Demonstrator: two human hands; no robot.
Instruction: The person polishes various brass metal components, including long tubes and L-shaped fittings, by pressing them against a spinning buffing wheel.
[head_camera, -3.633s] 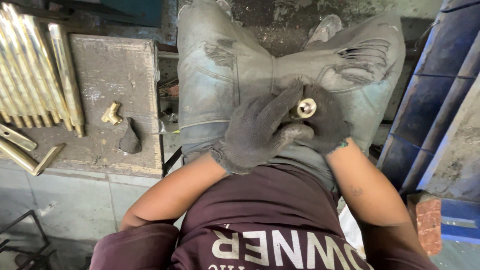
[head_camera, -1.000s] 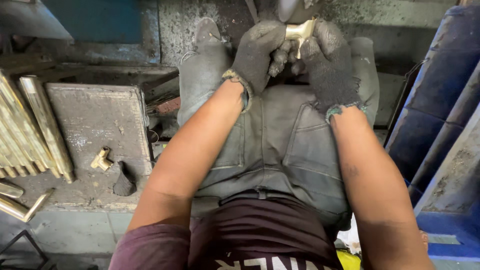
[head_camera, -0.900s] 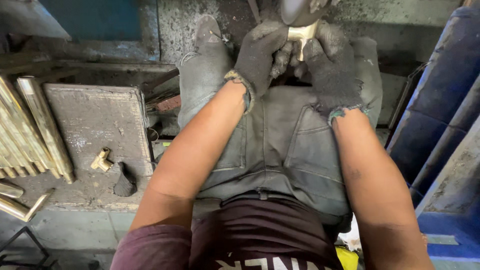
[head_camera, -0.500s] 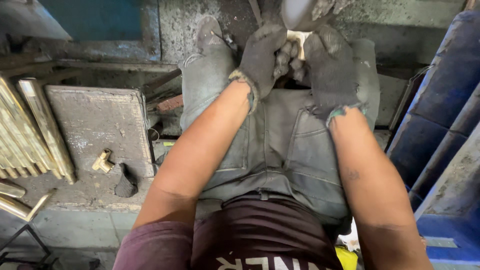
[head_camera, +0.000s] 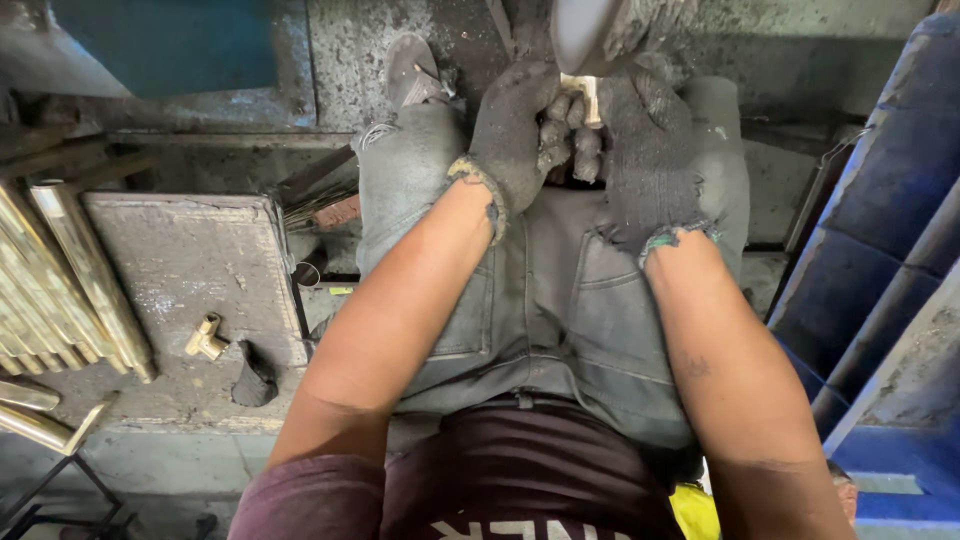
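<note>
Blue bins (head_camera: 880, 250) are standing at right; brass rods (head_camera: 60, 280) are lying at left beside a grey slab (head_camera: 190, 270) bearing a loose brass fitting (head_camera: 205, 338). Both gloved hands, left hand (head_camera: 515, 130) and right hand (head_camera: 650, 150), are clenching a small brass piece (head_camera: 585, 95). Since 3.6 s ago it is moving from the lap up against the grey wheel (head_camera: 590, 30); contact is apparently holding.

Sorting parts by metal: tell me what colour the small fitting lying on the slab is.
Brass yellow; the fitting shows best in the head view.

One head-worn view; faces steeply down over lap, close to the worker's forearms.
</note>
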